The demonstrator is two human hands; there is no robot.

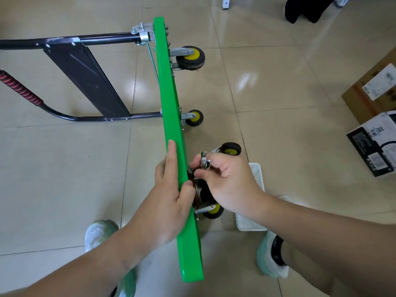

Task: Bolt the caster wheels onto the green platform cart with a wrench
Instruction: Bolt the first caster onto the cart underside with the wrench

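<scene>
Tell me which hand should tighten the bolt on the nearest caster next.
Right. The right hand holds the wrench, its fingers at the fastener beside the nearest caster on the wheel side. The left hand grips the green platform edge and seems needed to steady it.

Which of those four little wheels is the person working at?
The nearest caster wheel, tucked under the right hand holding the wrench; the other three lie beyond it.

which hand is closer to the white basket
Right. The right hand, holding the wrench, is just beside the white basket; the left hand grips the green platform, farther away.
</scene>
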